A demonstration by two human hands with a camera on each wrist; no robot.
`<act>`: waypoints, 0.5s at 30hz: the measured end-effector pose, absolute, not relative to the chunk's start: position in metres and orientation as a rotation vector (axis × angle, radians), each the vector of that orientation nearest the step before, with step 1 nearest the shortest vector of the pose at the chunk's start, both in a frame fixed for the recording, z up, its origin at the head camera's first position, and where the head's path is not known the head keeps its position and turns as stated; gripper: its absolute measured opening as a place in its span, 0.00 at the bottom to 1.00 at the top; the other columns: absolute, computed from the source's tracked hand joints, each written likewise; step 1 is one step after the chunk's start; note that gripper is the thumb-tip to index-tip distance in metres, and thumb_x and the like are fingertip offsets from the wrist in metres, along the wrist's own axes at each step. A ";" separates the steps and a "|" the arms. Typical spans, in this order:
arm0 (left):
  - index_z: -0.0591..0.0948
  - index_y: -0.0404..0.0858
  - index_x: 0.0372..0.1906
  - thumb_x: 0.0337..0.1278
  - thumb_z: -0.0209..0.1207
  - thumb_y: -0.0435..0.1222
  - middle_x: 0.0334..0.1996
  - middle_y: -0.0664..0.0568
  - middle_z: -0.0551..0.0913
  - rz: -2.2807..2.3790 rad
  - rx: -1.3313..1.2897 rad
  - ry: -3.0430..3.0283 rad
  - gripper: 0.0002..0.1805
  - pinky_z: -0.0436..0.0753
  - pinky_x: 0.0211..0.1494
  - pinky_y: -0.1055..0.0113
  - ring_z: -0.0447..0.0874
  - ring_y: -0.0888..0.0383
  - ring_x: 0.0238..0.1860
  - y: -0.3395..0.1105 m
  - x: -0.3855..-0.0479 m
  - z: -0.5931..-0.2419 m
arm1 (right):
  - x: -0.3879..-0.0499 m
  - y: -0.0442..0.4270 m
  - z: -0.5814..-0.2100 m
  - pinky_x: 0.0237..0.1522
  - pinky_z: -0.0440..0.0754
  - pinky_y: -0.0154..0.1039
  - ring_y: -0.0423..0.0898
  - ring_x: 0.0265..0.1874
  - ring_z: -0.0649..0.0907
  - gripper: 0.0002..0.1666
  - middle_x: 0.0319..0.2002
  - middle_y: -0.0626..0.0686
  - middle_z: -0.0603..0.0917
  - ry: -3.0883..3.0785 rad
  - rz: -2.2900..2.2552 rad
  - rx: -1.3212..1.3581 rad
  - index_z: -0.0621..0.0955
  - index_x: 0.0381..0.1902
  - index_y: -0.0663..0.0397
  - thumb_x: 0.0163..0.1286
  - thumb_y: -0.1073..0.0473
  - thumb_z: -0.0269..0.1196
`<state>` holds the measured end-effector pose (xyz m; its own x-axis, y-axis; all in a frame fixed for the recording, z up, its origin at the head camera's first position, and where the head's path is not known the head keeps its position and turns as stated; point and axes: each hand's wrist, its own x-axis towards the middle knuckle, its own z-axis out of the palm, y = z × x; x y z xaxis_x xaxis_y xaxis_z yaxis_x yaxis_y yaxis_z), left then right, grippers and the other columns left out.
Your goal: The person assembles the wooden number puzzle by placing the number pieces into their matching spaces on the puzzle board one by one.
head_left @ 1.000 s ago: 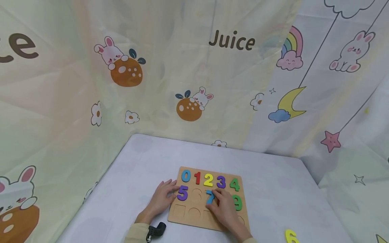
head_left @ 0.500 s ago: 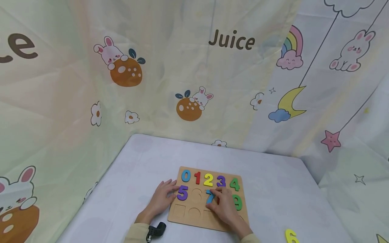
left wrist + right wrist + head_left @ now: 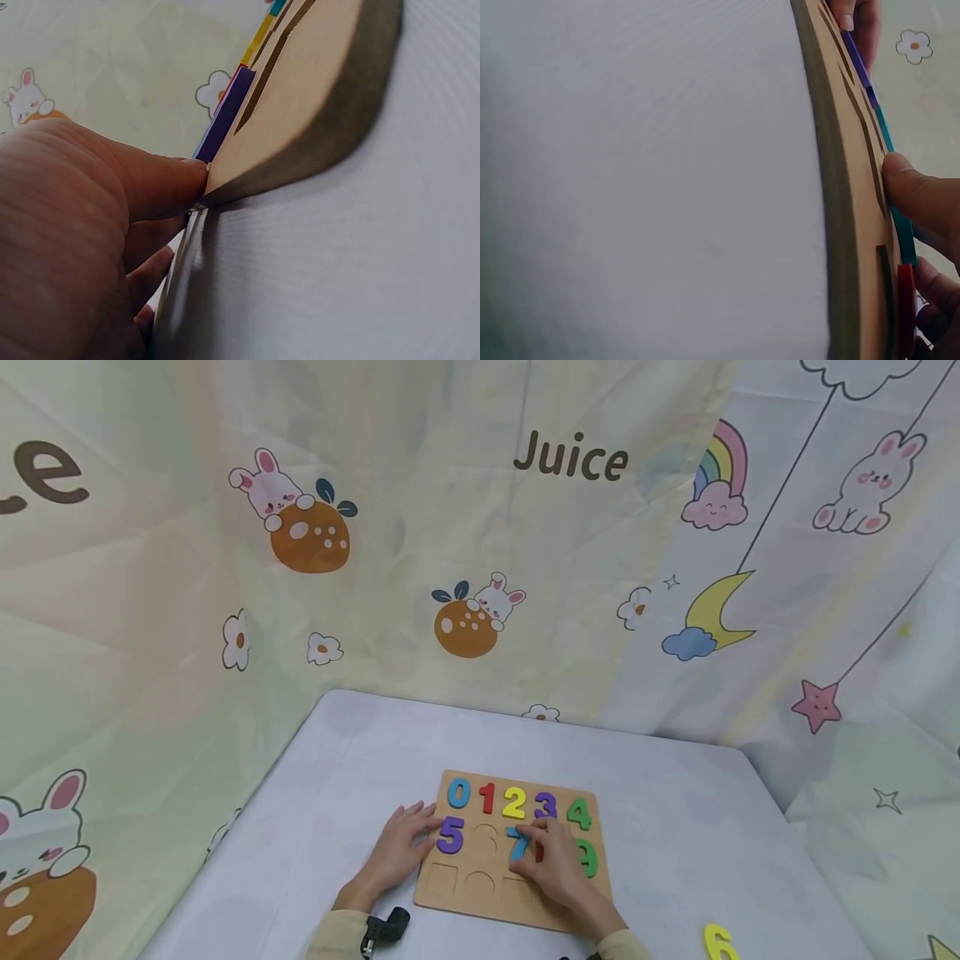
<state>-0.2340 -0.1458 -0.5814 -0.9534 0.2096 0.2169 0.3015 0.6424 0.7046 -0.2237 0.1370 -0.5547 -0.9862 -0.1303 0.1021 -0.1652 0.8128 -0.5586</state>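
The wooden number board [image 3: 468, 897] lies on the table with coloured numerals in its upper two rows. My right hand [image 3: 558, 868] pinches the blue number 7 [image 3: 516, 845] between thumb and fingers, at its place in the second row. Beside it a red numeral [image 3: 906, 300] is mostly covered by that hand. My left hand [image 3: 397, 850] rests at the board's left edge, thumb and fingertips touching it close to the purple number 5 [image 3: 450, 836]. In the left wrist view, the thumb [image 3: 176, 184] presses the board's corner edge. Between 5 and 7 a bare recess shows.
A yellow number 6 [image 3: 720, 942] lies on the white table [image 3: 360, 735] at the lower right. Green 4 [image 3: 579, 813] and 9 [image 3: 588, 858] sit at the board's right side. Printed curtains [image 3: 405, 527] hang behind the table.
My right hand has shifted very slightly around the 7, and the 7 appears a little straighter in its place. The left hand stays where it was.
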 end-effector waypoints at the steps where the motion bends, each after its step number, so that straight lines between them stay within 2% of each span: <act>1: 0.83 0.42 0.54 0.60 0.62 0.32 0.66 0.48 0.74 -1.209 -0.426 -2.743 0.17 0.50 0.77 0.45 0.62 0.46 0.72 -0.146 -0.234 -0.581 | -0.224 0.137 -0.555 0.45 0.70 0.41 0.46 0.48 0.69 0.34 0.51 0.47 0.74 -2.930 0.910 0.241 0.83 0.56 0.45 0.49 0.47 0.78; 4: 0.83 0.42 0.54 0.60 0.62 0.32 0.65 0.48 0.75 -1.211 -0.420 -2.744 0.16 0.50 0.77 0.45 0.62 0.45 0.72 -0.146 -0.235 -0.581 | -0.224 0.137 -0.556 0.44 0.69 0.40 0.46 0.47 0.69 0.34 0.51 0.47 0.74 -2.915 0.897 0.262 0.83 0.56 0.45 0.48 0.48 0.78; 11: 0.83 0.42 0.53 0.60 0.62 0.32 0.65 0.48 0.75 -1.204 -0.414 -2.752 0.16 0.49 0.77 0.44 0.62 0.45 0.72 -0.146 -0.235 -0.581 | -0.224 0.135 -0.557 0.47 0.70 0.42 0.46 0.48 0.69 0.33 0.51 0.47 0.73 -2.927 0.896 0.259 0.83 0.54 0.44 0.49 0.47 0.78; 15: 0.83 0.42 0.54 0.60 0.62 0.32 0.65 0.47 0.75 -1.209 -0.430 -2.744 0.16 0.49 0.77 0.44 0.62 0.45 0.72 -0.146 -0.235 -0.582 | -0.224 0.136 -0.556 0.44 0.69 0.41 0.46 0.47 0.68 0.33 0.51 0.47 0.73 -2.935 0.882 0.271 0.83 0.54 0.44 0.49 0.47 0.78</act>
<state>-0.2355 -0.1462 -0.5815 -0.9535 0.2112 0.2148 0.3010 0.6421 0.7051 -0.2241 0.1356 -0.5562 -0.9824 -0.1491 0.1124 -0.1864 0.8202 -0.5408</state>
